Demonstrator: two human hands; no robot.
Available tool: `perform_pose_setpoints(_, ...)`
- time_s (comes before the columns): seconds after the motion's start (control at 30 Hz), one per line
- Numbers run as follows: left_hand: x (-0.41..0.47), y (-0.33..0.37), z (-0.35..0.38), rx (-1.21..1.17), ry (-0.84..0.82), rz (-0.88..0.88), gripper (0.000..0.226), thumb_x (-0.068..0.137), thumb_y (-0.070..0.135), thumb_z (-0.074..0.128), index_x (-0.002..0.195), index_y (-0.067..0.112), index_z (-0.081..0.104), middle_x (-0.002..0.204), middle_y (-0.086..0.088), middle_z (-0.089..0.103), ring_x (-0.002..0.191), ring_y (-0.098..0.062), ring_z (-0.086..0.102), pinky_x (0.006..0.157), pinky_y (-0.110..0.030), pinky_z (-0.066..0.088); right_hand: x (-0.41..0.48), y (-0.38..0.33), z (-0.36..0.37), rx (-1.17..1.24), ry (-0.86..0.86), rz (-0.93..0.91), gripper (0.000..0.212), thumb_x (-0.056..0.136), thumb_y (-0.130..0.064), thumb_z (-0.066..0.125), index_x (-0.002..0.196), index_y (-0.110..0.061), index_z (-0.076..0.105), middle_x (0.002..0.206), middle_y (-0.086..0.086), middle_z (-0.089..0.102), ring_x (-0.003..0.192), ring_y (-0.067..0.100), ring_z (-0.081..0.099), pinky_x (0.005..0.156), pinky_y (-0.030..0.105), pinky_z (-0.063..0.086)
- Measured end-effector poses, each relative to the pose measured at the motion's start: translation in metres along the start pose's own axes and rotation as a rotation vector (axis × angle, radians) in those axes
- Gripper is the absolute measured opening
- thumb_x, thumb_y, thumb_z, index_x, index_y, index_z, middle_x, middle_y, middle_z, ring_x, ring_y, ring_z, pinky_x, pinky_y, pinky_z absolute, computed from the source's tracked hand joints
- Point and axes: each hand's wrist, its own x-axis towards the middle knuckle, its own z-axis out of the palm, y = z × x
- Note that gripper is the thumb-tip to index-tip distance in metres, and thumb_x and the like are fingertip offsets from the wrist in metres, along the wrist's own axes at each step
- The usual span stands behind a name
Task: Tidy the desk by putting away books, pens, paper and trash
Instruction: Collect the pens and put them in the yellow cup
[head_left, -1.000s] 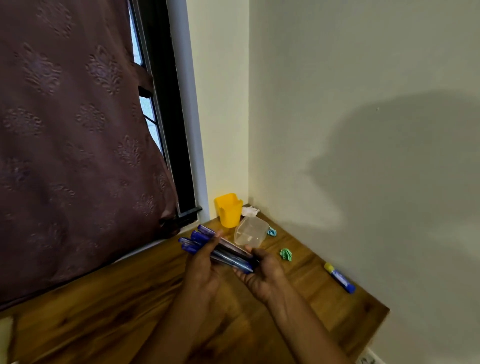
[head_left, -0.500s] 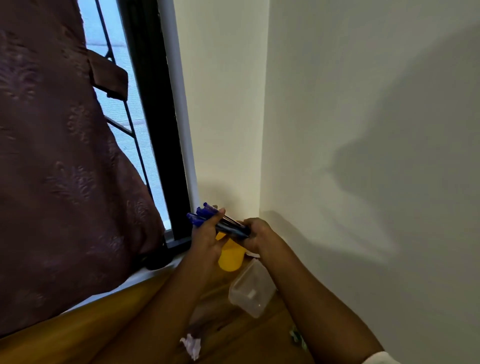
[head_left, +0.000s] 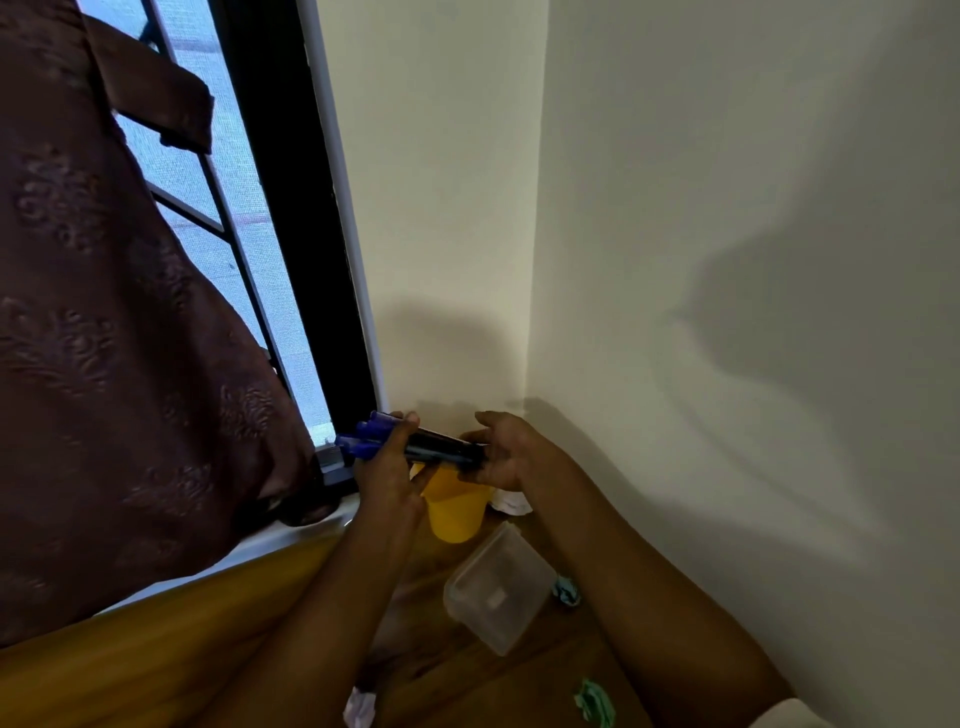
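pens (head_left: 441, 451) | dark bundle, blue caps leftward, roughly level | just above yellow cup (head_left: 454, 512) (standing upright)

You're in a home room, tucked into its corner: a patterned brown curtain (head_left: 104, 364) hangs over a barred window (head_left: 244, 249), two plain cream walls (head_left: 727, 260) meet, and a wooden desk (head_left: 130, 675) runs beneath the sill, a yellow cup (head_left: 457, 514) at its far corner.
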Motion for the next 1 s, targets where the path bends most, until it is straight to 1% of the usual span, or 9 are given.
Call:
perform_pose_setpoints(0.1,0.005,0.001,0.0,0.058,0.017,0.07,0.05,0.077,0.008,0.074,0.123,0.007,0.055,0.106,-0.01,0.063,0.089,-0.019,0.063,0.062,-0.036,0.054,-0.004,-0.004,-0.008,-0.024,-0.02,-0.001,0.05,0.1,-0.031,0.037,0.137,0.003,0.037,0.137,0.021,0.044,0.123,0.036,0.046,0.102,0.041,0.038)
perform_pose_setpoints(0.2,0.01,-0.001,-0.003,0.186,-0.011,0.1,0.027,0.076,0.002,0.074,0.099,0.008,0.061,0.091,-0.009,0.064,0.086,-0.024,0.062,0.064,-0.036,0.052,-0.005,-0.005,-0.017,-0.066,0.035,-0.073,0.034,0.098,-0.022,0.041,0.122,0.001,0.048,0.105,0.018,0.055,0.083,0.028,0.054,0.087,0.04,0.044)
perform_pose_setpoints(0.3,0.011,-0.008,-0.004,0.321,-0.106,0.139,0.023,0.075,0.0,0.074,0.086,0.015,0.061,0.088,-0.006,0.063,0.091,-0.027,0.061,0.075,-0.039,0.051,-0.005,0.003,-0.021,-0.125,0.104,-0.13,0.033,0.096,-0.011,0.043,0.124,0.005,0.051,0.108,0.016,0.055,0.094,0.028,0.053,0.093,0.039,0.044)
perform_pose_setpoints(0.4,0.014,-0.013,-0.008,0.408,-0.173,0.2,0.036,0.074,0.001,0.075,0.103,0.015,0.059,0.106,-0.009,0.063,0.103,-0.027,0.059,0.081,-0.035,0.05,-0.006,0.011,-0.021,-0.141,0.125,-0.133,0.035,0.098,-0.01,0.039,0.127,0.007,0.049,0.104,0.017,0.06,0.086,0.026,0.054,0.092,0.039,0.046)
perform_pose_setpoints(0.63,0.017,-0.016,-0.027,0.709,-0.257,0.3,0.074,0.07,0.012,0.081,0.134,0.017,0.042,0.132,-0.012,0.049,0.116,-0.023,0.05,0.088,-0.033,0.049,-0.016,0.017,-0.025,-0.268,0.235,-0.257,0.022,0.095,-0.007,0.046,0.104,0.008,0.06,0.078,0.011,0.054,0.064,0.021,0.049,0.06,0.03,0.042)
perform_pose_setpoints(0.73,0.017,-0.024,-0.04,0.801,-0.312,0.314,0.089,0.065,0.009,0.084,0.139,0.017,0.034,0.138,-0.012,0.044,0.117,-0.021,0.049,0.086,-0.025,0.046,-0.025,0.03,-0.048,-0.757,0.322,-0.43,0.026,0.093,-0.011,0.048,0.104,0.008,0.062,0.103,0.02,0.064,0.089,0.032,0.06,0.076,0.032,0.047)
perform_pose_setpoints(0.83,0.019,-0.028,-0.049,0.829,-0.37,0.374,0.093,0.064,0.004,0.084,0.139,0.017,0.031,0.135,-0.01,0.045,0.112,-0.016,0.05,0.077,-0.012,0.046,-0.05,0.063,-0.058,-1.166,0.169,-0.432,0.036,0.093,-0.016,0.052,0.127,-0.002,0.055,0.133,0.009,0.052,0.119,0.024,0.051,0.092,0.024,0.04)
perform_pose_setpoints(0.9,0.022,-0.028,-0.053,0.846,-0.416,0.398,0.094,0.063,0.003,0.084,0.139,0.017,0.03,0.133,-0.007,0.045,0.114,-0.016,0.05,0.076,-0.011,0.048,-0.054,0.085,-0.06,-1.242,0.096,-0.378,0.049,0.091,-0.019,0.058,0.137,-0.008,0.044,0.144,0.01,0.043,0.13,0.026,0.043,0.104,0.026,0.035)
perform_pose_setpoints(1.0,0.027,-0.031,-0.062,0.833,-0.489,0.394,0.098,0.06,-0.004,0.082,0.14,0.018,0.029,0.135,-0.01,0.045,0.119,-0.022,0.051,0.081,-0.017,0.053,-0.054,0.098,-0.059,-1.19,0.067,-0.343,0.046,0.093,-0.018,0.056,0.135,-0.006,0.045,0.138,0.016,0.049,0.128,0.029,0.046,0.101,0.027,0.036)
